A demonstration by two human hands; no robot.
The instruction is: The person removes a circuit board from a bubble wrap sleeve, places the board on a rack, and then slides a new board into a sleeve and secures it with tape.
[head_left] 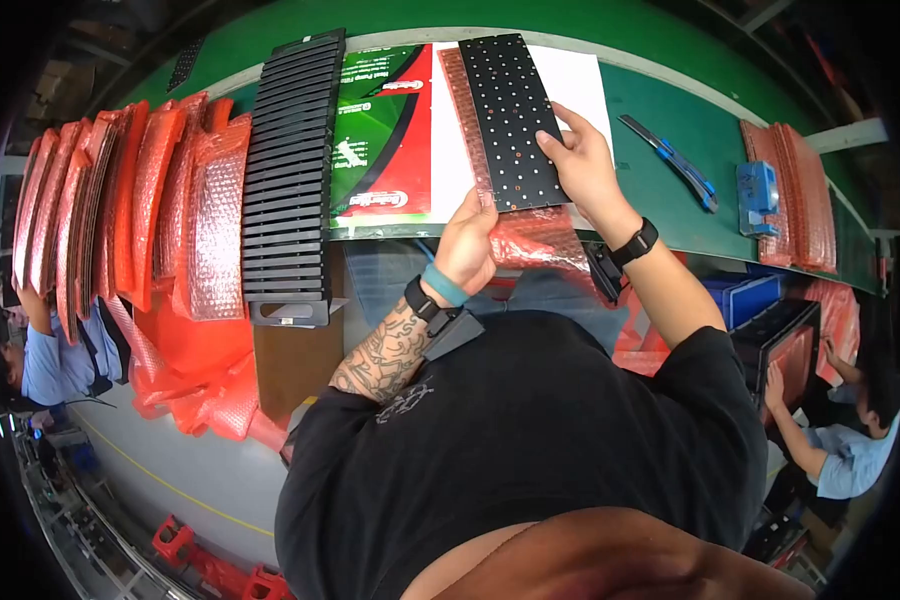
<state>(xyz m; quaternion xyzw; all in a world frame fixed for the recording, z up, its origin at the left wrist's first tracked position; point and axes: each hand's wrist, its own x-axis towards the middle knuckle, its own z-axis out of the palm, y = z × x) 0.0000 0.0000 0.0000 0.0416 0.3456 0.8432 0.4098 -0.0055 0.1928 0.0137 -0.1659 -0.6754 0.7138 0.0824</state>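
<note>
A long black circuit board [510, 110] dotted with small white components lies tilted over a white sheet. My right hand [587, 168] is closed on its right edge, thumb on top of the dotted face. A red bubble wrap bag [540, 240] lies under the board, showing along its left edge and hanging past the table's front edge. My left hand [466, 240] pinches the bag near the board's lower left corner; whether it also grips the board I cannot tell.
To the left stand a black slotted rack [288, 170] and a row of red bubble-wrapped boards [150, 190]. A green and red printed sheet [385, 130] lies beside the rack. Rightward are a blue utility knife [670, 160], a blue tape dispenser [758, 198] and more wrapped pieces [805, 195]. People work on both sides.
</note>
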